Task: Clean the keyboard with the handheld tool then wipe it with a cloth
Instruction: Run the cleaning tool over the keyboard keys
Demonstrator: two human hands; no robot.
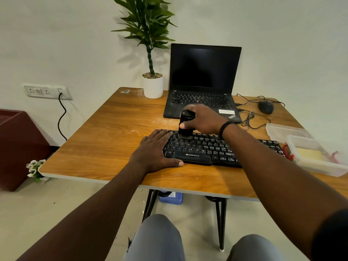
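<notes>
A black keyboard [207, 149] lies across the wooden table [113, 129] in front of me. My right hand [203, 117] grips a black handheld cleaning tool [185, 125], held upright with its lower end on the keyboard's upper left keys. My left hand [156, 149] lies flat with straight fingers over the keyboard's left end, thumb along its front edge. A yellow cloth [310, 154] lies in a clear plastic container [320, 166] at the keyboard's right end.
An open black laptop [203, 81] stands behind the keyboard, with a potted plant [152, 85] to its left. A mouse [266, 107] and loose cables [250, 119] lie at the back right. A second clear container [282, 131] sits beside the first.
</notes>
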